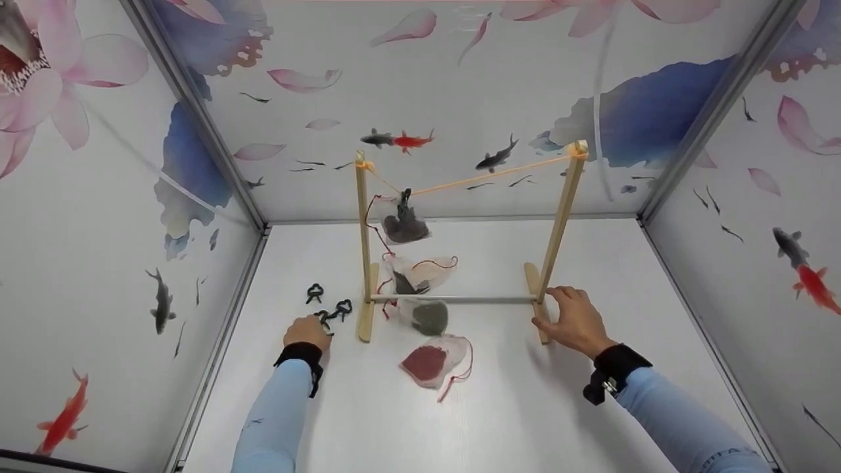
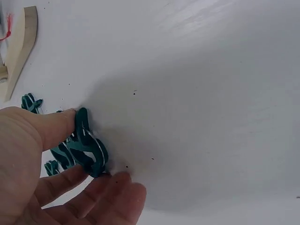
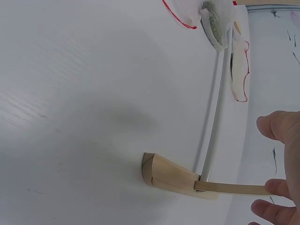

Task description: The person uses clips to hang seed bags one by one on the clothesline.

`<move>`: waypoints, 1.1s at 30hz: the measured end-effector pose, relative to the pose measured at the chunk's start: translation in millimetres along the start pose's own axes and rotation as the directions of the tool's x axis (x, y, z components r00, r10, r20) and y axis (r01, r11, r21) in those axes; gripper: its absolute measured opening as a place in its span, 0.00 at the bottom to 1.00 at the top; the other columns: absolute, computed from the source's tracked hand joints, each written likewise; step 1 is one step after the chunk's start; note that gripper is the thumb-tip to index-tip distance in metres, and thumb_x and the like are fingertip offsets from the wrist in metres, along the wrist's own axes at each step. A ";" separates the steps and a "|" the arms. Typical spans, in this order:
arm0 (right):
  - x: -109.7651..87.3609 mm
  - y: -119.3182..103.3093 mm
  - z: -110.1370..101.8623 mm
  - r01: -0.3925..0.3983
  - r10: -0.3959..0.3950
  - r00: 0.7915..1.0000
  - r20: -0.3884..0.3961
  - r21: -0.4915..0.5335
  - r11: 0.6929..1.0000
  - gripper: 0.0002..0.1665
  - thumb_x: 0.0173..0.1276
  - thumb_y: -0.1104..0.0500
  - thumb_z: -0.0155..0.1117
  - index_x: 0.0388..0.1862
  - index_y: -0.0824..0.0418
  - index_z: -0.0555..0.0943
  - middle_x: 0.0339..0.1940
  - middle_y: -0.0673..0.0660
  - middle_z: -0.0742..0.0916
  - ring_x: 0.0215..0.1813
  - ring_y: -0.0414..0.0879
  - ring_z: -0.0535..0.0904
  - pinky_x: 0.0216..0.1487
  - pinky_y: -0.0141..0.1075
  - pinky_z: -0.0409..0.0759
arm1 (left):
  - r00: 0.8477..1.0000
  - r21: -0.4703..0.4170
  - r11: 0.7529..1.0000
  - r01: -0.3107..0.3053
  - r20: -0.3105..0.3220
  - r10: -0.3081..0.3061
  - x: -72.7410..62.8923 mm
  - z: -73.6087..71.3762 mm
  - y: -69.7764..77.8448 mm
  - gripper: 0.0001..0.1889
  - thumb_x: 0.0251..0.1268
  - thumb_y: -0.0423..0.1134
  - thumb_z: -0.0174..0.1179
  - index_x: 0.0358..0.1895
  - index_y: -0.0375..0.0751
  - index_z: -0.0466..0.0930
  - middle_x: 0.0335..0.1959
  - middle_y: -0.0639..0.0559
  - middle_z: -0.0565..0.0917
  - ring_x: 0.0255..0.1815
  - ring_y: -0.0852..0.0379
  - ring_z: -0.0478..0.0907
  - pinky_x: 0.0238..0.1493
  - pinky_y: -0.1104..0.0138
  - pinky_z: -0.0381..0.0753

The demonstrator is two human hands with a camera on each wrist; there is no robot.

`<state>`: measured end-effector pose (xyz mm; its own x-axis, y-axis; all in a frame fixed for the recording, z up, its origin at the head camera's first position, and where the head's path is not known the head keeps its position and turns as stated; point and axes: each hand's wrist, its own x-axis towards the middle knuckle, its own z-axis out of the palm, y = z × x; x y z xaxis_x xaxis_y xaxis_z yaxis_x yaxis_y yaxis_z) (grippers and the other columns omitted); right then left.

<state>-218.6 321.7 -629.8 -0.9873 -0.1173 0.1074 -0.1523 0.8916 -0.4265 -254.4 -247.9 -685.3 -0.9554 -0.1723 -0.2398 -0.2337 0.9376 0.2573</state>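
My left hand [image 1: 307, 334] pinches a dark green plastic clip [image 2: 91, 145] between thumb and fingertips, low over the white table. More green clips [image 1: 315, 293] lie just beyond it, partly hidden by the hand in the left wrist view. My right hand [image 1: 578, 322] is at the lower right post of a wooden frame [image 1: 564, 223], its fingers touching the post and its thumb spread away in the right wrist view. An orange string [image 1: 489, 176] runs between the post tops. From it hangs a dark grey mesh sachet [image 1: 405, 228], held by a clip.
Under the frame lie a pale sachet with dark contents [image 1: 409, 282] and a green sachet [image 1: 430, 318], by the white crossbar [image 1: 486, 299]. A red sachet [image 1: 426, 363] with a red drawstring lies nearer. Printed panels [image 1: 447, 98] wall the table in at the back and sides.
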 end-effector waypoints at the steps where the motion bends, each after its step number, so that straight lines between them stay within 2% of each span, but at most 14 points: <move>1: -0.5 -0.5 0.2 -0.001 0.001 1.000 0.000 0.002 1.000 0.42 0.72 0.46 0.78 0.75 0.69 0.80 0.73 0.74 0.84 0.78 0.74 0.76 0.72 0.69 0.81 | 1.000 -0.010 1.000 -0.003 0.004 0.003 0.7 -0.2 -0.1 0.18 0.68 0.38 0.72 0.50 0.23 0.89 0.44 0.27 0.93 0.41 0.35 0.93 0.44 0.44 0.94; 4: -2.0 -2.4 1.4 0.004 -0.004 1.000 0.004 0.008 1.000 0.40 0.73 0.47 0.77 0.75 0.69 0.80 0.73 0.74 0.84 0.78 0.75 0.75 0.71 0.70 0.82 | 1.000 -0.028 1.000 -0.007 0.005 0.008 2.0 0.5 -1.1 0.17 0.65 0.36 0.73 0.48 0.23 0.89 0.42 0.28 0.93 0.39 0.36 0.92 0.43 0.45 0.94; 7: -3.1 -5.2 2.5 0.009 -0.009 1.000 0.002 0.013 1.000 0.39 0.73 0.47 0.77 0.73 0.69 0.82 0.73 0.73 0.84 0.77 0.74 0.76 0.70 0.69 0.83 | 1.000 -0.034 0.999 -0.021 -0.009 0.021 2.4 3.3 -2.6 0.16 0.67 0.35 0.70 0.49 0.22 0.88 0.41 0.28 0.92 0.39 0.36 0.93 0.42 0.46 0.94; 10: -3.4 -8.3 3.4 0.011 -0.011 1.000 -0.002 0.018 1.000 0.37 0.72 0.47 0.78 0.71 0.68 0.83 0.73 0.73 0.85 0.77 0.74 0.77 0.69 0.69 0.83 | 0.999 -0.046 0.998 -0.031 -0.013 0.030 -0.6 4.6 -4.3 0.17 0.70 0.38 0.69 0.49 0.23 0.88 0.40 0.30 0.93 0.36 0.39 0.91 0.38 0.50 0.92; 12: -3.4 -10.1 3.6 0.010 -0.010 1.000 0.001 0.022 1.000 0.36 0.72 0.47 0.78 0.70 0.68 0.84 0.73 0.73 0.85 0.77 0.73 0.77 0.69 0.69 0.84 | 1.000 -0.056 0.998 -0.026 0.008 0.026 -4.7 3.1 -5.1 0.22 0.70 0.46 0.72 0.49 0.24 0.88 0.39 0.32 0.92 0.33 0.43 0.89 0.34 0.53 0.89; 14: -3.3 -11.2 3.8 0.010 -0.010 1.000 0.010 0.025 1.000 0.36 0.72 0.47 0.78 0.71 0.67 0.84 0.74 0.73 0.84 0.77 0.73 0.77 0.68 0.69 0.84 | 0.998 -0.052 0.998 -0.024 0.055 0.027 -10.1 -0.5 -5.1 0.29 0.66 0.54 0.77 0.50 0.25 0.88 0.38 0.34 0.92 0.31 0.46 0.85 0.32 0.56 0.85; 16: -4.1 -11.8 4.4 0.006 -0.006 1.000 0.014 0.024 1.000 0.37 0.72 0.47 0.78 0.72 0.66 0.84 0.74 0.72 0.84 0.77 0.73 0.77 0.68 0.69 0.84 | 0.994 -0.032 0.999 -0.035 0.103 0.038 -14.4 -3.3 -4.7 0.33 0.61 0.55 0.81 0.51 0.25 0.88 0.39 0.35 0.92 0.32 0.46 0.84 0.34 0.55 0.85; 19: -5.1 -11.4 3.7 0.002 -0.002 1.000 0.010 0.024 1.000 0.37 0.72 0.47 0.78 0.72 0.66 0.84 0.74 0.72 0.84 0.77 0.72 0.77 0.67 0.70 0.85 | 0.987 -0.010 0.997 -0.080 0.135 0.081 -17.1 -5.2 -2.4 0.30 0.58 0.47 0.84 0.54 0.24 0.87 0.43 0.34 0.92 0.38 0.43 0.87 0.44 0.51 0.90; 23: -5.1 -11.7 0.9 0.004 -0.004 1.000 0.012 0.022 1.000 0.35 0.72 0.48 0.78 0.70 0.65 0.84 0.74 0.72 0.84 0.78 0.72 0.76 0.67 0.70 0.85 | 0.985 -0.036 0.995 -0.089 0.142 0.093 -14.5 -3.7 1.7 0.22 0.58 0.36 0.80 0.52 0.25 0.87 0.45 0.34 0.93 0.41 0.41 0.88 0.51 0.46 0.91; 25: -4.9 -12.5 0.4 0.004 -0.004 1.000 0.020 0.019 1.000 0.35 0.72 0.48 0.78 0.71 0.66 0.84 0.75 0.72 0.84 0.78 0.73 0.76 0.67 0.70 0.85 | 0.984 -0.058 0.995 -0.079 0.154 0.087 -12.6 -2.3 3.2 0.21 0.59 0.35 0.79 0.51 0.25 0.87 0.45 0.34 0.92 0.41 0.41 0.87 0.51 0.46 0.91; 28: -4.1 -14.8 0.5 0.003 -0.003 1.000 0.023 0.017 1.000 0.35 0.72 0.48 0.78 0.71 0.66 0.84 0.75 0.73 0.83 0.78 0.73 0.76 0.68 0.70 0.84 | 0.982 -0.063 0.992 -0.111 0.149 0.119 -9.9 1.0 4.1 0.20 0.61 0.34 0.75 0.53 0.23 0.86 0.46 0.32 0.92 0.42 0.40 0.87 0.52 0.45 0.90; 33: -0.1 -23.8 3.1 0.049 -0.050 0.999 0.013 0.039 0.998 0.34 0.72 0.48 0.77 0.70 0.67 0.84 0.71 0.72 0.87 0.71 0.72 0.84 0.67 0.67 0.86 | 0.977 -0.053 0.979 -0.195 0.082 0.199 -10.1 -1.2 8.5 0.18 0.69 0.35 0.69 0.55 0.23 0.86 0.48 0.30 0.92 0.46 0.37 0.90 0.55 0.43 0.91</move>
<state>-215.0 299.1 -622.4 -0.9790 -0.1670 0.1171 -0.2024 0.8671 -0.4552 -247.0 -238.6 -679.7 -0.9647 0.0433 -0.2599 -0.0518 0.9359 0.3485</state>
